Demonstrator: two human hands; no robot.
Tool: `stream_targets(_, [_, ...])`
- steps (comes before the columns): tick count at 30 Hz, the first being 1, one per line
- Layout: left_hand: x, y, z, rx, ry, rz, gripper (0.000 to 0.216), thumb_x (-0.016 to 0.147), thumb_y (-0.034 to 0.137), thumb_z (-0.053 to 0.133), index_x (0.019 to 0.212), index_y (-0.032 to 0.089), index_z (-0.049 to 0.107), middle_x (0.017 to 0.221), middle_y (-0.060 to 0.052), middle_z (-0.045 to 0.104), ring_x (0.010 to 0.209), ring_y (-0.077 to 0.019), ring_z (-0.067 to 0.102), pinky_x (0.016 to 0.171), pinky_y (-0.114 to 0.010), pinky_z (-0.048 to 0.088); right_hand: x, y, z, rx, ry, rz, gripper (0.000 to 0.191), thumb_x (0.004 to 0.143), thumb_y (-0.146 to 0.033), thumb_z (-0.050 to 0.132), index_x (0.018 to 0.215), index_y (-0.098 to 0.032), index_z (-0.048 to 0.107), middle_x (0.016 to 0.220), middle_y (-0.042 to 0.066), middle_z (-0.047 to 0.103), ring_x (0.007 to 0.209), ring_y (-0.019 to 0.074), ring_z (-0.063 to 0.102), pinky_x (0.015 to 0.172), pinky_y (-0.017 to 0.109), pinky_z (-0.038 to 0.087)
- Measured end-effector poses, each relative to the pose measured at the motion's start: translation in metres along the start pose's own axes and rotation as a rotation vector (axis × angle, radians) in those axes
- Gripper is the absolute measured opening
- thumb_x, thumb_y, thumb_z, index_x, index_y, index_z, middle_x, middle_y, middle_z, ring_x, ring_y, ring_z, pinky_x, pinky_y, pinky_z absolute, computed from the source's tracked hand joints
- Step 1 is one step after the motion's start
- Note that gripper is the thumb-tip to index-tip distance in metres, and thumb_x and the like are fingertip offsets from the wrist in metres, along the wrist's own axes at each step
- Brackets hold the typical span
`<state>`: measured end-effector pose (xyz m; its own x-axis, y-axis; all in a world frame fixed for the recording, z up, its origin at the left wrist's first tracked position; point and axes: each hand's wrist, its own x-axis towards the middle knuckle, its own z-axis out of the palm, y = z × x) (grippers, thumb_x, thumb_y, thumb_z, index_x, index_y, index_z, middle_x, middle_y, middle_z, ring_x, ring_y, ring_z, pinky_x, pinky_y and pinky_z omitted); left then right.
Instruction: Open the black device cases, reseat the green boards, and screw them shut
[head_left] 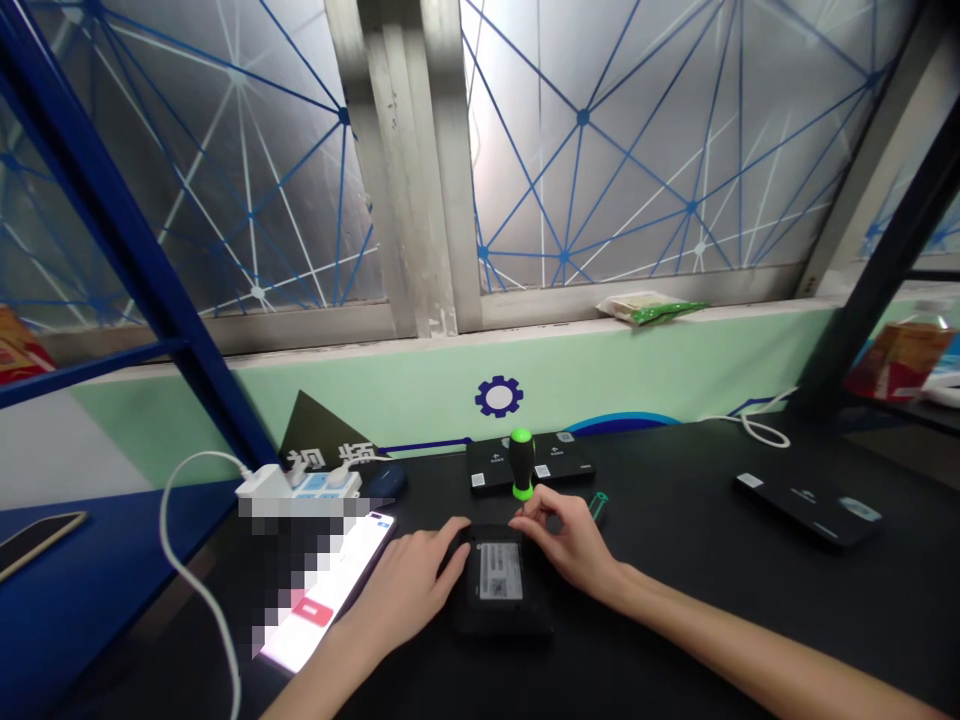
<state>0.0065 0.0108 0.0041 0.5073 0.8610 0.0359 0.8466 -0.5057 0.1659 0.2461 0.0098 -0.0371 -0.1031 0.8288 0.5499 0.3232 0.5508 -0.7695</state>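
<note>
A small black device (501,582) with a white label lies on the dark table in front of me. My left hand (409,590) rests flat along its left edge, fingers stretched against it. My right hand (568,540) is at the device's far right corner, fingers pinched round the thin shaft of a screwdriver (522,464) with a black and green handle, which stands upright with its tip on the device. A small green-tipped tool (598,505) lies just behind my right hand.
A lit phone (330,595) lies left of the device. Behind it are a white power strip (300,487) with cable and a dark mouse (384,482). Two flat black boxes (556,462) (810,505) lie further back. A snack packet (649,306) sits on the sill.
</note>
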Motion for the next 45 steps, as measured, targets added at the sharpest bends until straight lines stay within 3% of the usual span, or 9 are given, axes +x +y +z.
stream_targets(7, [0.001,-0.002,0.004,0.003,0.021,0.010,0.042,0.105,0.046,0.028,0.137,0.029,0.050,0.091,-0.007,0.072,0.085,-0.0300,0.070,0.073,-0.038,0.049,0.001,0.000,0.002,-0.013,0.025,0.004,0.023,0.091,-0.032,0.067,0.074,-0.019,0.058,0.066,-0.001,0.063,0.058,0.0135,0.057,0.058,0.024,0.045])
stream_targets(18, [0.002,-0.002,0.003,-0.001,0.027,0.011,0.041,0.105,0.046,0.029,0.135,0.030,0.052,0.093,-0.007,0.073,0.085,-0.0307,0.071,0.072,-0.038,0.049,0.002,0.003,0.003,0.001,0.064,0.017,0.028,0.088,-0.036,0.070,0.072,-0.020,0.054,0.064,-0.002,0.059,0.056,0.0132,0.053,0.055,0.023,0.046])
stream_targets(24, [0.001,-0.001,0.002,0.001,0.043,0.014,0.043,0.105,0.048,0.029,0.134,0.029,0.053,0.091,-0.007,0.073,0.084,-0.0304,0.071,0.072,-0.038,0.049,-0.001,-0.005,0.000,0.046,-0.012,-0.034,0.014,0.097,-0.030,0.058,0.090,-0.019,0.062,0.074,0.002,0.067,0.063,0.0151,0.062,0.062,0.025,0.049])
stream_targets(29, [0.000,-0.001,0.001,-0.010,0.040,0.022,0.044,0.104,0.050,0.029,0.134,0.028,0.053,0.088,-0.006,0.073,0.082,-0.0302,0.071,0.070,-0.036,0.048,-0.003,-0.005,-0.004,0.076,-0.068,-0.070,0.013,0.100,-0.027,0.052,0.100,-0.018,0.062,0.080,0.004,0.072,0.071,0.0172,0.068,0.070,0.028,0.052])
stream_targets(36, [0.001,0.002,0.001,-0.026,0.051,0.010,0.041,0.103,0.050,0.034,0.132,0.030,0.054,0.081,-0.003,0.070,0.080,-0.0282,0.069,0.069,-0.032,0.043,-0.002,-0.004,-0.002,0.141,0.022,-0.020,0.014,0.099,-0.031,0.054,0.099,-0.019,0.061,0.079,0.004,0.070,0.071,0.0170,0.067,0.069,0.027,0.052])
stream_targets(41, [0.003,0.004,-0.005,0.003,0.057,-0.036,0.027,0.094,0.046,0.050,0.107,0.027,0.063,0.072,0.000,0.066,0.068,-0.0236,0.064,0.056,-0.027,0.033,-0.001,-0.002,0.000,0.224,0.081,0.035,0.015,0.099,-0.034,0.055,0.099,-0.019,0.060,0.078,0.003,0.069,0.068,0.0164,0.065,0.065,0.027,0.051])
stream_targets(45, [0.004,0.002,-0.008,0.016,0.088,-0.065,0.023,0.088,0.044,0.053,0.080,0.023,0.059,0.066,0.001,0.063,0.061,-0.0198,0.060,0.052,-0.026,0.027,-0.001,-0.001,0.000,0.241,0.072,0.048,0.016,0.099,-0.034,0.055,0.099,-0.019,0.060,0.076,0.003,0.068,0.067,0.0163,0.065,0.066,0.027,0.051])
